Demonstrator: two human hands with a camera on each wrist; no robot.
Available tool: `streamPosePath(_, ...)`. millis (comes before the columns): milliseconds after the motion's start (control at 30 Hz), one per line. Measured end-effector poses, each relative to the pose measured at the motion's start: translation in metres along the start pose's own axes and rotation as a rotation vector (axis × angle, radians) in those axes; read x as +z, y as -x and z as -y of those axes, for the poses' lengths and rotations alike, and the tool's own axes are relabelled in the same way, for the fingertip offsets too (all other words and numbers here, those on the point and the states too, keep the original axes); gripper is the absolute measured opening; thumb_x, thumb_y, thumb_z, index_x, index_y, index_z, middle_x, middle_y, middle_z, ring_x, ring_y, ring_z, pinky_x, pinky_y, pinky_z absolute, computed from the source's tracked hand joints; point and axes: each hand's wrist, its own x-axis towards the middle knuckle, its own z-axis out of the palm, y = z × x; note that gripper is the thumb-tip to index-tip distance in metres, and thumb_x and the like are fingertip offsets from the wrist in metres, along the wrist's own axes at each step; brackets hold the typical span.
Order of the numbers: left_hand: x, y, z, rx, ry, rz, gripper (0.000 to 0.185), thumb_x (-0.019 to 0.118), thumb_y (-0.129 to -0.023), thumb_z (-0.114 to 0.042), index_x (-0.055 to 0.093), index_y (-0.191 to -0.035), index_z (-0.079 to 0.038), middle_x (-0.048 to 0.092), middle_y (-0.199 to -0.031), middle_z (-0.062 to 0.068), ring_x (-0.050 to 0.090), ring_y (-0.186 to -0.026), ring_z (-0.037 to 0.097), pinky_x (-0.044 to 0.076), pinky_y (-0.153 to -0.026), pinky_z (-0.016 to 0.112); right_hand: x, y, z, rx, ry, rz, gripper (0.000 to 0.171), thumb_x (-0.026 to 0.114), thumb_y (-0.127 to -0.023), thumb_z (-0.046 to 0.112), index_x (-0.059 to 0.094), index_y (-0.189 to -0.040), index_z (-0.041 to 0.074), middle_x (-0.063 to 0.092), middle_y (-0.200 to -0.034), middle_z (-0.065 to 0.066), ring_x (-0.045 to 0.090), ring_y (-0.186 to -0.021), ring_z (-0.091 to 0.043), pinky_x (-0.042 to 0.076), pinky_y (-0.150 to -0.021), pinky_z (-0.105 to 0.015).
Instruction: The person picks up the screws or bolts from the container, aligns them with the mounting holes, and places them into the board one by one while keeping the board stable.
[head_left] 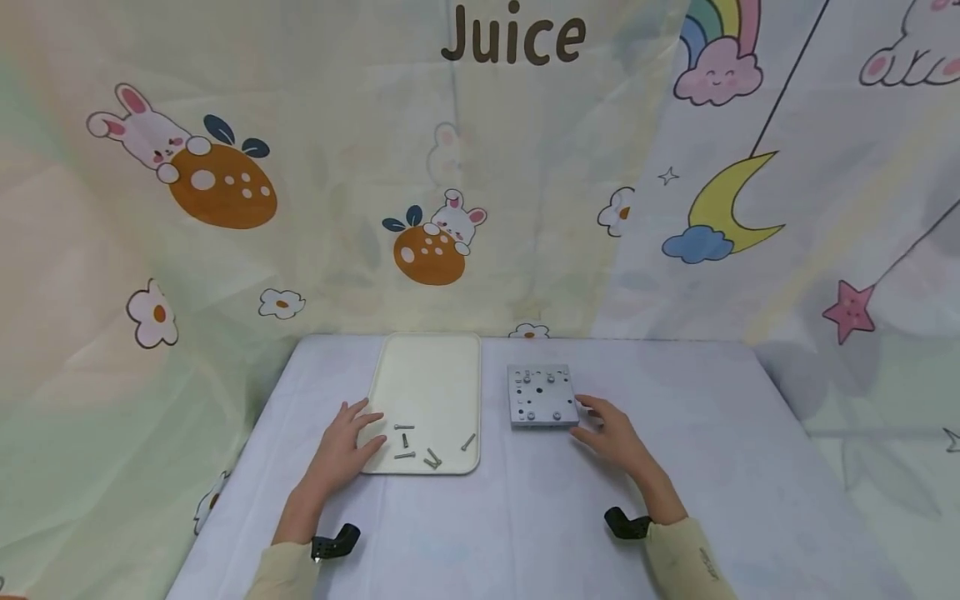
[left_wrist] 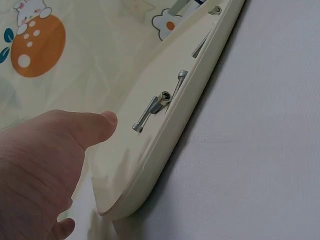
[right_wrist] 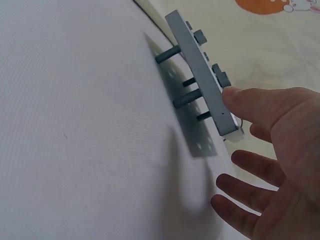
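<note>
A cream tray [head_left: 423,358] lies on the table with several metal screws [head_left: 405,455] loose in its near half. My left hand [head_left: 343,442] is at the tray's left rim, fingers spread and the thumb over the inside, near the screws [left_wrist: 145,116]. Right of the tray is a square grey metal block [head_left: 542,408] with small holes and screw heads on its top. Screw shafts [right_wrist: 187,98] stick out below it, over its shadow on the cloth. My right hand [head_left: 611,435] is at the block's right side, fingers apart, the thumb tip right at its edge.
A white cloth [head_left: 645,375] covers the table. Behind it hangs a printed curtain [head_left: 337,167] with cartoon rabbits and flowers. Black wrist devices [head_left: 336,542] sit at both sleeve cuffs.
</note>
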Motion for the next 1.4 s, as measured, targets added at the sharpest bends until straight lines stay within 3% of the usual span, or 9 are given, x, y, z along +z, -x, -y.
streamPosePath(200, 0.003, 0.0, -0.002, -0.022, 0.08, -0.003, 0.037, 0.076, -0.086, -0.021, 0.068, -0.119, -0.008, 0.043, -0.144, 0.021, 0.022, -0.136, 0.053, 0.022, -0.104, 0.066, 0.012, -0.01, -0.002, 0.041, -0.055, 0.008, 0.072, 0.078, -0.085, 0.025, 0.042, -0.145, 0.008, 0.043, -0.146, -0.016, 0.046, -0.127, -0.038, 0.043, -0.098, -0.05)
streamPosePath(367, -0.002, -0.006, -0.003, 0.016, 0.023, -0.013, 0.035, 0.077, -0.084, -0.019, 0.069, -0.116, -0.007, 0.046, -0.141, 0.022, 0.028, -0.134, 0.054, 0.026, -0.103, 0.065, 0.016, -0.022, 0.0, 0.093, -0.071, 0.034, 0.091, 0.081, -0.079, 0.038, 0.031, -0.151, 0.012, 0.036, -0.151, -0.017, 0.04, -0.132, -0.041, 0.037, -0.103, -0.053)
streamPosePath(567, 0.002, -0.016, 0.001, 0.022, 0.009, -0.014, 0.034, 0.077, -0.084, -0.019, 0.07, -0.115, -0.008, 0.046, -0.14, 0.022, 0.026, -0.134, 0.053, 0.024, -0.105, 0.063, 0.02, -0.031, -0.002, 0.115, -0.082, 0.051, 0.101, 0.083, -0.075, 0.042, 0.026, -0.153, 0.01, 0.03, -0.154, -0.019, 0.029, -0.138, -0.04, 0.026, -0.11, -0.052)
streamPosePath(767, 0.014, -0.02, 0.003, -0.004, 0.031, 0.004, 0.035, 0.077, -0.084, -0.023, 0.07, -0.116, -0.011, 0.042, -0.144, 0.023, 0.019, -0.137, 0.053, 0.017, -0.108, 0.063, 0.023, -0.025, -0.017, 0.075, -0.123, 0.025, 0.097, 0.082, -0.077, 0.039, 0.028, -0.153, 0.012, 0.028, -0.155, -0.014, 0.024, -0.142, -0.033, 0.023, -0.112, -0.047)
streamPosePath(933, 0.019, -0.025, 0.004, -0.005, 0.029, 0.004, 0.033, 0.078, -0.083, -0.021, 0.071, -0.114, -0.01, 0.044, -0.143, 0.022, 0.02, -0.136, 0.054, 0.02, -0.107, 0.064, 0.023, -0.024, -0.02, 0.069, -0.147, 0.007, 0.092, 0.081, -0.079, 0.036, 0.031, -0.151, 0.011, 0.032, -0.153, -0.014, 0.026, -0.141, -0.032, 0.022, -0.113, -0.046)
streamPosePath(1133, 0.023, -0.027, 0.011, -0.001, -0.008, -0.002, 0.025, 0.079, -0.081, -0.023, 0.076, -0.103, -0.013, 0.047, -0.141, 0.021, 0.023, -0.135, 0.055, 0.023, -0.105, 0.065, 0.027, -0.024, -0.021, 0.067, -0.146, 0.003, 0.089, 0.08, -0.081, 0.035, 0.03, -0.152, 0.012, 0.032, -0.154, -0.012, 0.026, -0.142, -0.031, 0.021, -0.113, -0.045)
streamPosePath(1400, 0.025, -0.027, 0.012, 0.021, 0.037, -0.043, 0.01, 0.081, -0.08, -0.023, 0.078, -0.086, -0.016, 0.051, -0.136, 0.023, 0.028, -0.133, 0.055, 0.024, -0.105, 0.064, 0.028, -0.024, -0.021, 0.095, -0.128, -0.009, 0.088, 0.079, -0.081, 0.035, 0.031, -0.152, 0.014, 0.035, -0.152, -0.014, 0.027, -0.141, -0.032, 0.021, -0.113, -0.047)
